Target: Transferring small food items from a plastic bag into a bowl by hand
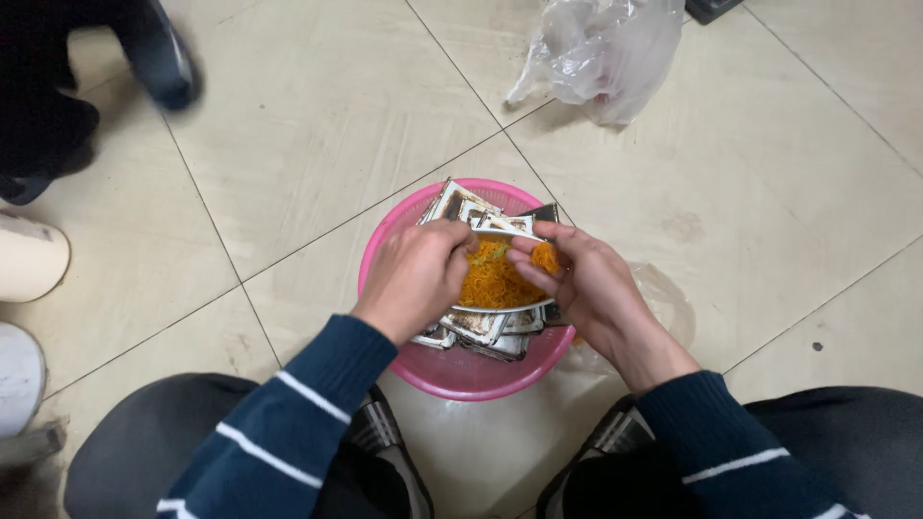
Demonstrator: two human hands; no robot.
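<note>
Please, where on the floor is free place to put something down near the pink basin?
Bare tile lies left of the pink basin, toward the shoes, and right of it, below the plastic bag. The basin itself is crowded with small trays and both hands.

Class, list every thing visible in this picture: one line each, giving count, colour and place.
basin: one, pink, on the floor between the feet
small trays: several, white with dark edges, stacked in the basin
orange shreds: one clump, orange, in the held tray
plastic bag: one, clear, top of view
floor tiles: beige, all around
other people's shoes: dark and pale, left edge
left hand: holding the tray
right hand: pinching shreds
</note>
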